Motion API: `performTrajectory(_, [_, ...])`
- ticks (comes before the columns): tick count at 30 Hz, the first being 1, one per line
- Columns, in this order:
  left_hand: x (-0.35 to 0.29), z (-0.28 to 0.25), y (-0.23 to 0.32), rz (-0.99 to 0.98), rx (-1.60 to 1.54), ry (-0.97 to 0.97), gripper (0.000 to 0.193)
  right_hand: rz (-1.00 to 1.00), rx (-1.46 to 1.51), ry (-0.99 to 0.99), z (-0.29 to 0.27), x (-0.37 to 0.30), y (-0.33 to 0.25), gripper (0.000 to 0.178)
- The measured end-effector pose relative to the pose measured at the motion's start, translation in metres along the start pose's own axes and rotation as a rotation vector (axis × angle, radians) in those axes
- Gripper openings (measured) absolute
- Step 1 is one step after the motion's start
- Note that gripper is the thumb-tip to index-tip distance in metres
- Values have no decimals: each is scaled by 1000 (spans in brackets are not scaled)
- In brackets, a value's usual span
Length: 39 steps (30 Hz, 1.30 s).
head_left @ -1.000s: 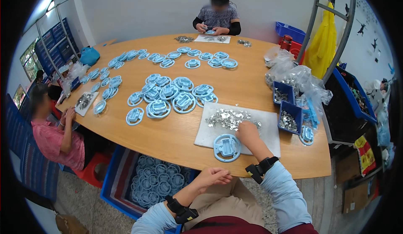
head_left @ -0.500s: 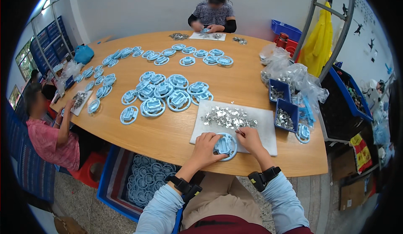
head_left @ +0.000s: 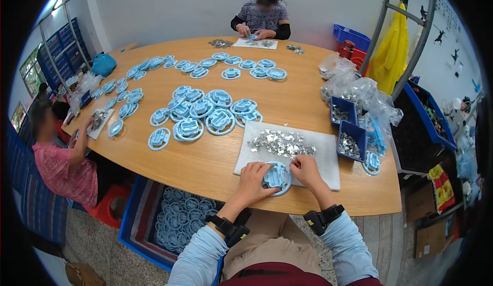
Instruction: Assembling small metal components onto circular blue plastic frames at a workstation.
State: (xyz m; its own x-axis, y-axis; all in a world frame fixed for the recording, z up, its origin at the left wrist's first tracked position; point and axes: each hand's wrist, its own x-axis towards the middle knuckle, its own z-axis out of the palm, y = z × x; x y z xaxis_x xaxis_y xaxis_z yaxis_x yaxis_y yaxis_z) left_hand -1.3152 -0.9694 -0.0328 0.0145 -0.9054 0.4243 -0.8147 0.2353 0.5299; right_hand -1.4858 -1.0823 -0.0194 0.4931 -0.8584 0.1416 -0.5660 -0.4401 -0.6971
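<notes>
My left hand (head_left: 251, 182) grips the left rim of a round light-blue plastic part (head_left: 278, 177), which lies at the front edge of a white board (head_left: 321, 168). Just right of that part, my right hand (head_left: 305, 170) is closed in a pinch on slim metal tweezers (head_left: 295, 159), whose tips point towards a heap of small shiny metal pieces (head_left: 280, 142) on the board. Whether the tips hold a piece is too small to tell. A cluster of similar blue parts (head_left: 221, 120) lies left of the board.
Two dark-blue bins (head_left: 352, 139) of metal pieces stand right of the board, beside clear plastic bags (head_left: 362, 93). Below the table's left front edge is a blue crate (head_left: 149, 252) holding many blue parts. Two co-workers sit at the far side and the left.
My right hand stays close to the blue part, and the tweezers have shifted slightly in its fingers. My left hand keeps its hold. The far co-worker's hand has moved a little.
</notes>
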Motion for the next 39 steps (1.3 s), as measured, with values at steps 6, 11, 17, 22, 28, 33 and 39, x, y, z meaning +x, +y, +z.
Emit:
performTrajectory(6, [-1, -2, 0, 2, 0, 21, 64, -226, -118, -6, 5, 0, -6, 16])
performTrajectory(11, [0, 1, 0, -6, -8, 1, 64, -176, -243, -80, 7, 3, -6, 13])
performTrajectory(17, [0, 0, -2, 0, -8, 14, 63, 132, -31, 99, -5, -19, 5, 12])
performTrajectory(22, [9, -5, -2, 40, -15, 11, 63, 11, -186, 92, -15, -39, 8, 10])
performTrajectory(28, [12, 0, -13, 39, -71, -37, 64, -303, -248, -75, -19, -31, 9, 13])
performTrajectory(33, [9, 5, -15, 16, -177, 31, 66, -358, -449, -215, -21, -17, 10, 12])
performTrajectory(39, [7, 7, -16, -2, -191, 26, 67, -46, 363, -124, 4, -8, -13, 8])
